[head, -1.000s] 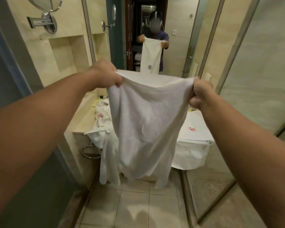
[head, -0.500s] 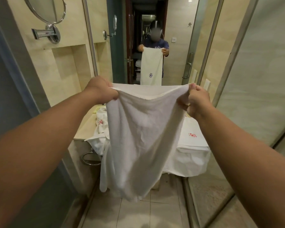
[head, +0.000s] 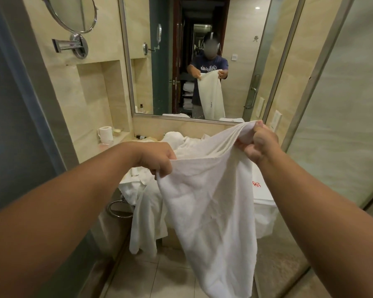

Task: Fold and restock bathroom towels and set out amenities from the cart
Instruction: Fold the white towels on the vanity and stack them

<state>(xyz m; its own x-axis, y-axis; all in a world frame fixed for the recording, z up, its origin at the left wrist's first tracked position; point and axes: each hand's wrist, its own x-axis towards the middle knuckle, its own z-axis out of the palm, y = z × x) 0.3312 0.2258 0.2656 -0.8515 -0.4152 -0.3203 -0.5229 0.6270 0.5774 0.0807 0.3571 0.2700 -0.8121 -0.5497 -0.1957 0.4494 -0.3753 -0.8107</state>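
White towel [head: 207,201] hangs from centre toward six o'clock, its top corners gripped by the left hand [head: 157,158] at nine o'clock and the higher right hand [head: 258,145] at two o'clock, so uneven hands could skew the fold or drag its hem across the floor [head: 138,280].

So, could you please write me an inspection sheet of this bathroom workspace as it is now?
Surface: vanity counter, mostly covered by towels.
Job's things: white towel held up, hanging down; towel heap on the counter; folded towel with red emblem at right.
Clutter: toilet roll and small dark bottle at the counter's back left.
Grippers: left hand and right hand each grip the towel's top edge, right higher.
Cables: nothing seen.
Surroundings: wall mirror, round mirror, glass partition, towel ring.
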